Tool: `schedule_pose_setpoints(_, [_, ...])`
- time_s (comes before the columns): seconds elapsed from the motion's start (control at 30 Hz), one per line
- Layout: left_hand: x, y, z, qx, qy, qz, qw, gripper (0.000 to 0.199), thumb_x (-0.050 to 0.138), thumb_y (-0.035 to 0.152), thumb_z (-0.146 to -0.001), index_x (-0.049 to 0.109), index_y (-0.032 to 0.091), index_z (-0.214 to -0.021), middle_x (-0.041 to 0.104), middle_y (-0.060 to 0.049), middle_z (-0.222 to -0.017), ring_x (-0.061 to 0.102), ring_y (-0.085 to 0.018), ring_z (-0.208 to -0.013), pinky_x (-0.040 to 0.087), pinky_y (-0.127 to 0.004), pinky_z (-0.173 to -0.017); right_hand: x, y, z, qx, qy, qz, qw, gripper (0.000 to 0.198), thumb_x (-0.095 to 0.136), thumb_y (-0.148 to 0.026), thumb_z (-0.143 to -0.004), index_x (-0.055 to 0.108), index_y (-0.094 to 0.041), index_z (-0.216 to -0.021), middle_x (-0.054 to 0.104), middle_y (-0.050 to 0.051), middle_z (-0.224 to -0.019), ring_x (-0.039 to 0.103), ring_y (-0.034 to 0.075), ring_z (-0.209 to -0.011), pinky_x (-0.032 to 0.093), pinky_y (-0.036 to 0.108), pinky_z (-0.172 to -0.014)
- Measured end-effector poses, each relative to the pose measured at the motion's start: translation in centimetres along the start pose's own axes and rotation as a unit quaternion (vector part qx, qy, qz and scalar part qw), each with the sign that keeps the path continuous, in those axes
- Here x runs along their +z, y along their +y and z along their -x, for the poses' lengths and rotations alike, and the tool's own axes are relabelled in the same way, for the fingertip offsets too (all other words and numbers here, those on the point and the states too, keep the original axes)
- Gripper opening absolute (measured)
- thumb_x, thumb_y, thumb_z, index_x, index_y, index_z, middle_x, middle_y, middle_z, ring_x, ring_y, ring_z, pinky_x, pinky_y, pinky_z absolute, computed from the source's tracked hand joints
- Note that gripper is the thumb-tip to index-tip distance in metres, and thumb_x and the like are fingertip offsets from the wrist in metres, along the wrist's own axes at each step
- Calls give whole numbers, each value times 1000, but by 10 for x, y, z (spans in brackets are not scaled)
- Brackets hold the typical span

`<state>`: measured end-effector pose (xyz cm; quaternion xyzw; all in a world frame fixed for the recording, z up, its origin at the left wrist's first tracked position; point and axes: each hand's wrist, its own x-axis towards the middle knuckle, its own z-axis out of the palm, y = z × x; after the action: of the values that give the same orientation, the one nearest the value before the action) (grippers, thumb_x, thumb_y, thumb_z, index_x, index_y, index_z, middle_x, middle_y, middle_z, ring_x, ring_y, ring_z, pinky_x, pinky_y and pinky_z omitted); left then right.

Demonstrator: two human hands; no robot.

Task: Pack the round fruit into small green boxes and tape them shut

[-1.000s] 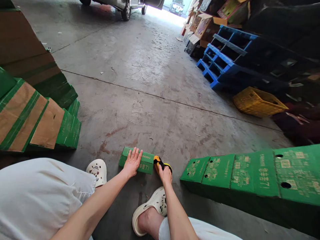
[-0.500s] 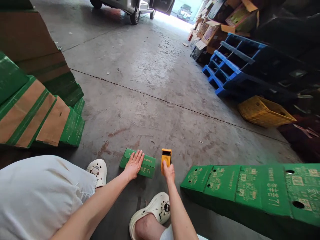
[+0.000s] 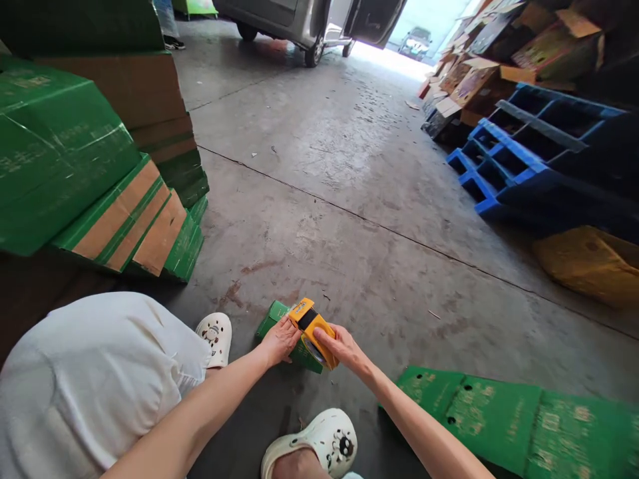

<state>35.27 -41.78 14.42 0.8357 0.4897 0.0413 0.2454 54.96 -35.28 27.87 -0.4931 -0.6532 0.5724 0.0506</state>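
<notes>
A small green carton (image 3: 273,314) with printing lies on the concrete floor between my feet. My left hand (image 3: 280,340) rests on its top with the fingers stretched out flat. In my right hand (image 3: 344,346) is a yellow tape dispenser (image 3: 315,323) with a black band and a round blue-and-white part on its side. The dispenser is held tilted over the carton's right half and hides much of it. Its front end meets the fingertips of my left hand; whether they touch it, I cannot tell.
Green-and-brown cartons (image 3: 100,159) are stacked at the left. A row of green cartons (image 3: 504,412) lies at the lower right. Farther right are blue pallets (image 3: 514,153), a yellow crate (image 3: 589,263) and heaped boxes (image 3: 474,86). A van (image 3: 279,20) stands behind.
My right hand has brought the tape dispenser leftward from beside the carton to over it, turning it. My left hand stays on the carton. The whole view has shifted.
</notes>
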Motion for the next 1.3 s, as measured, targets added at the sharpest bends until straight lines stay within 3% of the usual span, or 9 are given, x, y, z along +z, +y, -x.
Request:
schedule_pose_setpoints(0.3, [-11,1,5,1,-25,49,998,111,89,36,-75,29,10,-165,33,-24,-169,22,-38,-161,9,-50,-134,-4,18,-16,-39,-63,-12,997,68,60,-81,-85,68,-15,-96,61,2,-80,51,16,-71,40,25,-63])
schedule_pose_setpoints(0.43, [-26,10,25,-57,74,230,969,95,80,20,-75,40,18,-162,38,-15,-170,27,-35,-160,17,-51,-134,-7,17,-14,-32,-90,-30,995,70,63,-82,-83,68,-14,-102,63,2,-81,53,16,-72,42,25,-65])
schedule_pose_setpoints(0.5, [-33,17,38,-112,154,391,900,82,69,17,-79,47,22,-158,45,-9,-166,36,-31,-157,29,-48,-131,-7,13,-14,-30,-107,-47,993,70,64,-80,-83,68,-14,-104,64,2,-83,55,16,-72,43,25,-65])
schedule_pose_setpoints(0.57, [-40,22,47,-154,194,573,781,66,58,22,-85,56,22,-151,57,-8,-157,51,-28,-147,43,-45,-122,-6,8,-14,-20,-118,-50,991,69,65,-80,-83,67,-14,-103,64,2,-81,55,16,-70,43,25,-63])
schedule_pose_setpoints(0.67, [-51,18,48,-222,177,766,576,48,56,42,-92,70,17,-130,72,-13,-135,69,-27,-124,56,-40,-104,-2,1,-14,-6,-131,-37,991,69,68,-79,-81,67,-13,-102,64,3,-79,57,16,-66,45,25,-58])
schedule_pose_setpoints(0.73, [-55,8,43,-277,174,799,505,50,69,57,-84,76,15,-110,77,-16,-117,74,-25,-105,60,-36,-90,1,-3,-14,9,-142,-35,989,70,68,-79,-81,67,-14,-105,66,3,-81,60,17,-66,48,26,-58])
schedule_pose_setpoints(0.83, [-56,-9,33,-315,201,780,502,54,92,57,-60,77,14,-91,78,-12,-94,72,-20,-82,56,-30,-72,4,-10,-16,30,-151,-24,988,72,67,-81,-81,67,-14,-108,70,4,-83,65,19,-67,52,27,-60])
schedule_pose_setpoints(0.93, [-50,-21,30,-327,244,752,517,55,97,55,-50,78,14,-82,76,-7,-80,67,-16,-70,48,-26,-64,8,-18,-23,29,-148,13,988,70,64,-80,-82,67,-14,-102,70,4,-79,66,19,-67,50,26,-58])
schedule_pose_setpoints(1.3, [-37,-59,49,-381,388,629,556,44,85,57,-59,77,15,-71,67,-2,-64,53,-12,-59,40,-25,-58,6,-19,-33,39,-108,167,979,64,63,-80,-82,66,-16,-81,65,4,-70,59,18,-64,38,24,-52])
